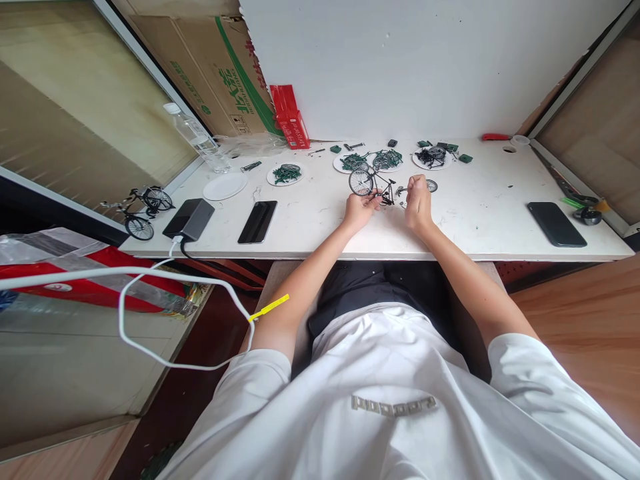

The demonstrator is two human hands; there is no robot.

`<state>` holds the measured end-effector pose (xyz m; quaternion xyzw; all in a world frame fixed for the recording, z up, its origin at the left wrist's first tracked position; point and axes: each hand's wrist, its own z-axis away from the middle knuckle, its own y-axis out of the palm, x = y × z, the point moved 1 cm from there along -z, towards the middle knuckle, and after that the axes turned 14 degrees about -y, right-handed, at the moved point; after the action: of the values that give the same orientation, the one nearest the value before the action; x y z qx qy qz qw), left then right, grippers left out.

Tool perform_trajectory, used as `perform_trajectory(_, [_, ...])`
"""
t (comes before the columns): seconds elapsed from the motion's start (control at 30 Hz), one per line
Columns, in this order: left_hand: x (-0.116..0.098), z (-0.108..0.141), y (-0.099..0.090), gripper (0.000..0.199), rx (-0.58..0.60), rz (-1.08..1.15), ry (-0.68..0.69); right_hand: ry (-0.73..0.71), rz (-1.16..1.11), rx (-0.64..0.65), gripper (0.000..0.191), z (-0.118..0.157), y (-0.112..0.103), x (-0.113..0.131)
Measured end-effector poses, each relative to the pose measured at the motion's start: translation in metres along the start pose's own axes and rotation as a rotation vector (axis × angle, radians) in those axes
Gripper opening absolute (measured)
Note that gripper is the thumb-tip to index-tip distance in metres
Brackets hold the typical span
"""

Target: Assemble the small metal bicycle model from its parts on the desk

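Note:
My left hand (363, 211) grips a black model bicycle (384, 185) low on its frame. A spoked wheel is fitted at the bicycle's left end, standing above my fingers. To the right, my right hand (418, 200) is raised with its fingers curled closed; whatever it pinches is too small or hidden to make out. Just behind that hand lies a loose small wheel (432, 186), partly covered by it. A small dark part (401, 191) shows between the bicycle and my right hand. White plates with green parts (387, 160) and black parts (432, 157) stand beyond my hands.
Another model bicycle (143, 208) stands at the left by a grey box (189, 220) with cables. Two phones (257, 222) (557, 224) lie on the white table (310, 227). Farther back are a bare plate (225, 187), a plastic bottle (200, 141) and a red box (291, 119).

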<state>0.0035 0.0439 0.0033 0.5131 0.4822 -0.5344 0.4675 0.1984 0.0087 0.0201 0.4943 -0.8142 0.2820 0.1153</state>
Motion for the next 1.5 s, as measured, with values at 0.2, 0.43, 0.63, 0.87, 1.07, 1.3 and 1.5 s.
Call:
perform_trajectory(0.2, [-0.0018,0.0005,-0.0034,0.029,-0.051,-0.014,0.050,-0.002,0.005,-0.112,0.062,-0.0086,0.0026,0.0067])
perform_trajectory(0.43, [-0.0005,-0.0018,-0.0050,0.035,-0.090,-0.039,0.080,-0.085,0.017,-0.023,0.052,-0.0103,0.0005,0.0096])
perform_trajectory(0.63, [0.0014,-0.0025,-0.0057,0.031,-0.079,-0.043,0.088,-0.109,0.043,0.007,0.050,-0.0100,0.0008,0.0105])
perform_trajectory(0.87, [0.0013,-0.0011,-0.0063,0.033,-0.066,-0.045,0.090,-0.086,0.012,-0.002,0.050,-0.0097,0.0017,0.0097])
perform_trajectory(1.07, [0.0004,-0.0007,-0.0057,0.034,-0.072,-0.046,0.089,-0.136,0.077,-0.010,0.047,-0.0085,0.0032,0.0074])
perform_trajectory(1.3, [0.0025,-0.0021,-0.0057,0.032,-0.069,-0.063,0.110,-0.194,0.199,-0.007,0.049,-0.0076,0.0044,0.0054])
perform_trajectory(1.5, [0.0050,-0.0037,-0.0067,0.028,-0.064,-0.078,0.123,-0.201,0.262,0.016,0.049,-0.0079,0.0049,0.0072])
